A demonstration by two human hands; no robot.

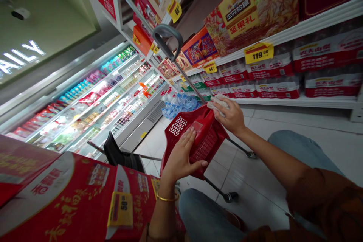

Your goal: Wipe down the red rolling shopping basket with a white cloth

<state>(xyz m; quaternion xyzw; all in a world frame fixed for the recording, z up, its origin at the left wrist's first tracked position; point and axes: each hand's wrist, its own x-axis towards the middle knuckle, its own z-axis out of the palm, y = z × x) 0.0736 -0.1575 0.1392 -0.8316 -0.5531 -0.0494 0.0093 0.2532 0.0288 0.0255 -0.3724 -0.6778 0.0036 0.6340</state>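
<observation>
A red plastic shopping basket on a wheeled cart frame [210, 141] stands in front of my knees, its grey loop handle [168, 41] rising on a metal pole behind it. My left hand [181, 153] lies on the basket's near left side, fingers stretched out and thumb apart. My right hand [229, 115] is closed on a pale, crumpled cloth [219, 103], which it presses to the basket's top rim by the pole. The palm side of both hands is hidden.
Red gift cartons [70, 196] stack up close on my left. Shelves [280, 98] of boxed nuts and shrink-wrapped bottles run along the right. Beyond the cart sit blue-tinted water bottles [181, 104] and a lit refrigerated display [99, 109]. A black object [121, 155] stands behind the cartons.
</observation>
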